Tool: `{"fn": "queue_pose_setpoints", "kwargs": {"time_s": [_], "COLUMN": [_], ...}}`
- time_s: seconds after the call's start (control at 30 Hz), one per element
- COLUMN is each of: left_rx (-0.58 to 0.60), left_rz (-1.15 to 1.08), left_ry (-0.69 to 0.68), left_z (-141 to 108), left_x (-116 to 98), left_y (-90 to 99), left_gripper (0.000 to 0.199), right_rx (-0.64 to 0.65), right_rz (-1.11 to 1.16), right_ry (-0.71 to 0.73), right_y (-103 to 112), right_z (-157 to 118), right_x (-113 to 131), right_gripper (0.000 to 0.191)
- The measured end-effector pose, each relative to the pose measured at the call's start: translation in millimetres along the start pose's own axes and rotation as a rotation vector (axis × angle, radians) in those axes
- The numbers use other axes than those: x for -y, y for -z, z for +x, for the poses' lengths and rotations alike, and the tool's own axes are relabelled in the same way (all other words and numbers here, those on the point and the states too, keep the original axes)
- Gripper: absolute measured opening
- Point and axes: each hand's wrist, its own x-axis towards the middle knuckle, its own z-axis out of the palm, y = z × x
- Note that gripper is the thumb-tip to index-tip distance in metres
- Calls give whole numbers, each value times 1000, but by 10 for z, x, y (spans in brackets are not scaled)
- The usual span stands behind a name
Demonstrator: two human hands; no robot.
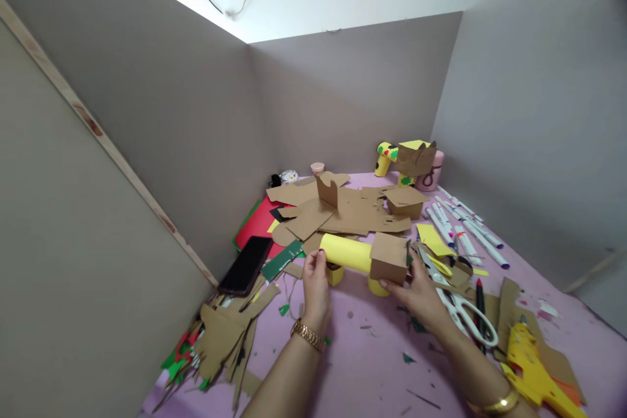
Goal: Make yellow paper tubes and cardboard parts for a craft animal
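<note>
A yellow paper tube (pixel 345 252) lies sideways in front of me, with a small brown cardboard box (pixel 388 265) at its right end. Short yellow tube pieces (pixel 377 286) show beneath it, like legs. My left hand (pixel 316 284) pinches the left end of the yellow tube between thumb and fingers. At the other end, my right hand (pixel 418 290) grips the cardboard box from its right side and lower edge. A dark bit shows by the box's right edge, partly hidden by my fingers.
White-handled scissors (pixel 460 307) and a yellow glue gun (pixel 531 362) lie right, below several markers (pixel 473 228). Cardboard pieces (pixel 350 209) spread behind; a decorated yellow figure (pixel 386 151) stands at the back. Left are a phone (pixel 245 266) and cardboard scraps (pixel 223 333). Grey partitions (pixel 353 91) enclose the table.
</note>
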Motion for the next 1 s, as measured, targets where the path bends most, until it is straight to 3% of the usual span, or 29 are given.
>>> {"fn": "queue_pose_setpoints", "kwargs": {"time_s": [0.6, 0.8, 1.0], "left_rx": [109, 149, 158], "left_rz": [108, 122, 65], "left_ry": [-6, 15, 59], "left_z": [12, 14, 26], "left_x": [37, 6, -51], "left_y": [67, 100, 96], "left_gripper": [17, 10, 16], "right_rx": [36, 35, 18], "right_rz": [29, 56, 52], "right_ry": [-27, -21, -25], "right_y": [4, 9, 19], "right_z": [-11, -20, -24], "right_x": [40, 37, -14], "right_gripper": [102, 87, 84]}}
